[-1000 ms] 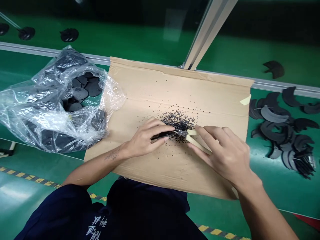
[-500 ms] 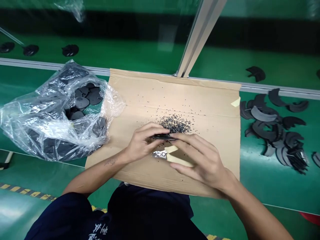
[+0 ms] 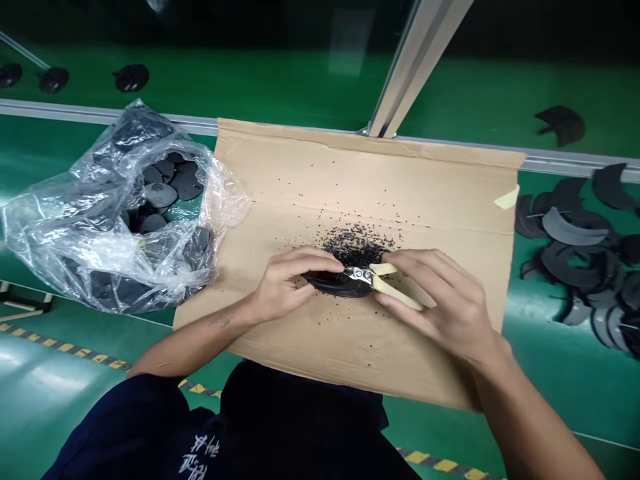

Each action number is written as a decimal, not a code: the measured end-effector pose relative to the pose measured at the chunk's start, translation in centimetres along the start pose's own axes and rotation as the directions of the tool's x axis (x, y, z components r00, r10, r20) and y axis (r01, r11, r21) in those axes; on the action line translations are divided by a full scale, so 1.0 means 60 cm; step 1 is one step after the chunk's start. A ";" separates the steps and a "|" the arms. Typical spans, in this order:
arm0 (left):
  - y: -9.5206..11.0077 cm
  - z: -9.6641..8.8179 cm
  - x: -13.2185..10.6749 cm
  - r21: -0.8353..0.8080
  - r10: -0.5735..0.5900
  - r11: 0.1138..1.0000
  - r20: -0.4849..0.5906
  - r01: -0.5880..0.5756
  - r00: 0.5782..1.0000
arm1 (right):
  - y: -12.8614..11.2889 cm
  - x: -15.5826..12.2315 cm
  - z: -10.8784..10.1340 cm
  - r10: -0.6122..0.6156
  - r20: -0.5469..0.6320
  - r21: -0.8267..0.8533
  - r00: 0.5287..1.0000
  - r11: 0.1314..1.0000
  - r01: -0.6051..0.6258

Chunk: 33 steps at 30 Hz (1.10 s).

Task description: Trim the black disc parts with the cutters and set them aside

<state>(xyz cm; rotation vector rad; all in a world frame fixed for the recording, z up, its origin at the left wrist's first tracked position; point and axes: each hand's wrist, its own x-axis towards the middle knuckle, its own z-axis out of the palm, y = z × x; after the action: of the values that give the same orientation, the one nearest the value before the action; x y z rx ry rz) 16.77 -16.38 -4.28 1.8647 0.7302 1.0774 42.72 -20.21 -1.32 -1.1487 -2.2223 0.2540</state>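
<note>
My left hand (image 3: 293, 283) grips a black plastic part (image 3: 343, 285) by its left end, thumb and fingers pressed on it. In my right hand (image 3: 440, 297) is a pair of cutting pliers (image 3: 395, 290) with cream handles and a silver head. The handles are spread, and the pliers' jaws lie at the upper edge of the black part; their tips are hard to make out. Just beyond the hands, small black plastic bits (image 3: 357, 243) lie in a pile and scatter over the cardboard sheet (image 3: 300, 347).
On the left a clear plastic bag (image 3: 90, 247) holds several dark oval parts (image 3: 187, 183). Curved black parts (image 3: 575, 227) are heaped on the green table at the right. A metal post (image 3: 420, 67) rises behind the cardboard, and a cream scrap (image 3: 507, 198) lies at its right edge.
The pliers have come up from the cardboard to the black part and turned, head now pointing left. My right hand has moved right, and the black part now tilts, showing its face.
</note>
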 end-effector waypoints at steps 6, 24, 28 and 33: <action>-0.001 -0.001 -0.001 0.037 -0.024 0.999 -0.003 0.024 1.000 | 0.003 -0.005 0.007 -0.032 0.002 -0.065 0.999 0.997 0.032; -0.007 0.000 -0.008 -0.071 0.038 0.997 0.005 -0.038 0.999 | -0.019 0.003 0.001 -0.058 0.007 -0.216 0.998 0.975 0.058; -0.006 -0.001 -0.007 -0.063 0.033 0.997 -0.006 -0.034 0.999 | -0.018 0.000 0.006 -0.072 -0.001 -0.221 0.997 0.973 0.070; -0.004 -0.001 -0.001 -0.055 0.024 0.998 0.011 -0.023 1.000 | -0.011 -0.008 0.015 0.048 -0.011 0.128 0.999 0.991 -0.046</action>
<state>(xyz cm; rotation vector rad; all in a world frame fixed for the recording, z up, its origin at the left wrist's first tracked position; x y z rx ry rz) 16.67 -16.31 -4.51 1.8359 0.6669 1.0900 41.93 -20.88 -1.94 -1.1302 -2.1359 0.4011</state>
